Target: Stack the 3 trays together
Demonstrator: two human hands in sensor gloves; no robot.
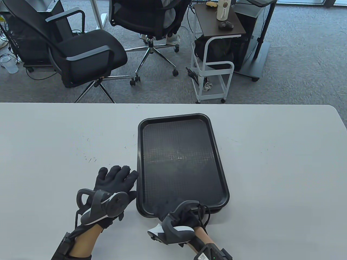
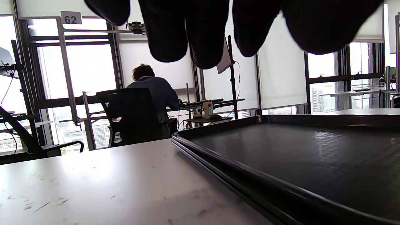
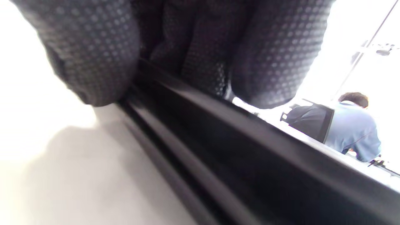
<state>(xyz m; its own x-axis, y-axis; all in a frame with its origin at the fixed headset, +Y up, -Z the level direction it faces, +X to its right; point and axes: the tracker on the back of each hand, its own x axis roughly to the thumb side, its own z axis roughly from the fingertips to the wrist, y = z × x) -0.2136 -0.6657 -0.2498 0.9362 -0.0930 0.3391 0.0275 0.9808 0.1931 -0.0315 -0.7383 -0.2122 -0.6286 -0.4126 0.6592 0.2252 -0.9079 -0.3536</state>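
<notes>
Beyond my white desk point(image 1: 54, 140) I see grey carpet point(image 1: 298, 54), two black office chairs point(image 1: 81, 54), and a white rolling cart point(image 1: 214, 67) carrying a mouse and a bottle. Tall windows point(image 2: 90, 68) with roller blinds let in bright daylight. A person in blue point(image 2: 156, 93) sits facing away.

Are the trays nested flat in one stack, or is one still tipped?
Nested flat: the trays lie as one stack, layered rims running parallel. Exact count: cannot tell.
</notes>
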